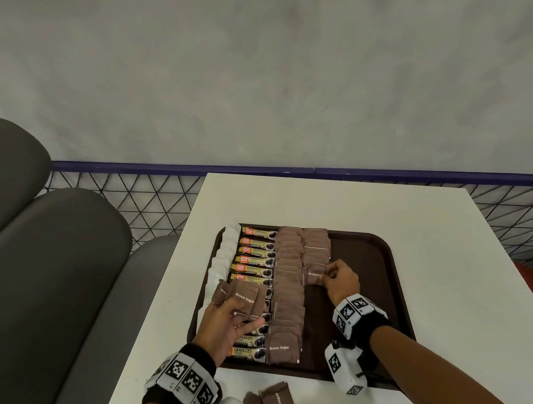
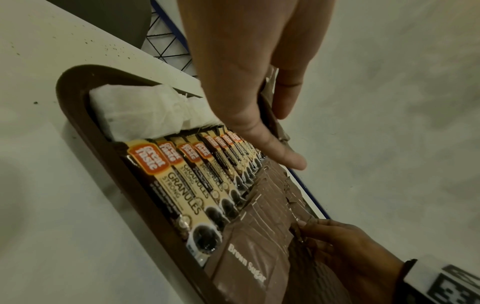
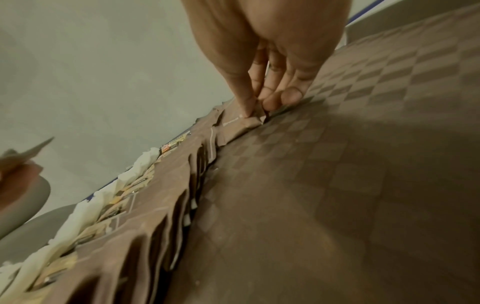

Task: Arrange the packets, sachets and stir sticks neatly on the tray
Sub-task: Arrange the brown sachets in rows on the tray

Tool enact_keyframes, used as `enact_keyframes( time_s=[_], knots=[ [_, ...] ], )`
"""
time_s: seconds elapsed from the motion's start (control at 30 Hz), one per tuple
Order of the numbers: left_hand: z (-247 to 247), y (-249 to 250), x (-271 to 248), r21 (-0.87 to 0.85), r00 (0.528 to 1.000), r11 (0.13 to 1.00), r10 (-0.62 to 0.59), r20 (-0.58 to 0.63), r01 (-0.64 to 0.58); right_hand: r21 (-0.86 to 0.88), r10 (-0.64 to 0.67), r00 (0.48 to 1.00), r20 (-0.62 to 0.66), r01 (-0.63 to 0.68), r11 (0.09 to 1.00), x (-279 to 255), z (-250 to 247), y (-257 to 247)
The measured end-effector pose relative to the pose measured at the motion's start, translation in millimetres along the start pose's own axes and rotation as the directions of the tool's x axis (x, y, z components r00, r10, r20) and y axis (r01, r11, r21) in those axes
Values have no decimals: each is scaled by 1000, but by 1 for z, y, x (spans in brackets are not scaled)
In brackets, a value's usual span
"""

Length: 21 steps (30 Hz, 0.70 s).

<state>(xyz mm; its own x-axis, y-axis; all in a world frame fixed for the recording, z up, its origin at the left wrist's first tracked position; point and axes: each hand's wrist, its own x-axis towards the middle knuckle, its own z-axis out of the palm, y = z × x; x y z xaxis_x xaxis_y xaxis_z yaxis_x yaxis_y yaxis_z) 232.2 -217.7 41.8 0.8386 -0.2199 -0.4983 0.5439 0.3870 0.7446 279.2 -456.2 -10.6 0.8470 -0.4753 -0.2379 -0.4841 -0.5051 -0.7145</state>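
**A:** Head view first: the brown sugar sachet (image 1: 314, 276) you're placing sits at the near end of the short second brown row (image 1: 316, 248), just right of centre in the frame, on the tray (image 1: 368, 258). Your right hand (image 1: 341, 278) pinches its right edge between thumb and curled fingertips (image 3: 249, 109).

**B:** So how do you seat it well?

**A:** I'd judge you should slide it up so it overlaps the sachet above like the others, with its left edge just beside the long brown row (image 1: 288, 294), then press it flat before letting go.

**B:** And the sachet relative to your grip?

**A:** It lies to the left of your fingertips, flat on the tray floor; only its right edge is in the pinch.

**B:** Your other hand?

**A:** Your left hand (image 1: 226, 323), lower left of centre, holds a fan of spare sachets (image 1: 243, 297) above the coffee packets (image 1: 256, 258), thumb curled over them. More sachets (image 1: 271, 401) lie on the table (image 1: 321, 198) at the bottom edge. White bags (image 1: 227, 251) line the tray's left side.
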Motion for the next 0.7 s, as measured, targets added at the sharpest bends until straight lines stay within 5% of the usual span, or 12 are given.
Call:
enact_keyframes(
  time_s=[0.27, 0.47, 0.7],
  knots=[
    [3, -3, 2, 29, 1000, 999, 16, 3, -16, 48, -39, 999, -22, 40, 998, 2, 0, 9],
    [4, -4, -1, 34, 999, 999, 37, 21, -38, 36, -202, 973, -108, 207, 978, -12, -9, 2],
    [13, -7, -7, 77, 997, 994, 75, 10, -76, 403, -374, 899, 229, 262, 877, -60, -2, -33]
  ],
)
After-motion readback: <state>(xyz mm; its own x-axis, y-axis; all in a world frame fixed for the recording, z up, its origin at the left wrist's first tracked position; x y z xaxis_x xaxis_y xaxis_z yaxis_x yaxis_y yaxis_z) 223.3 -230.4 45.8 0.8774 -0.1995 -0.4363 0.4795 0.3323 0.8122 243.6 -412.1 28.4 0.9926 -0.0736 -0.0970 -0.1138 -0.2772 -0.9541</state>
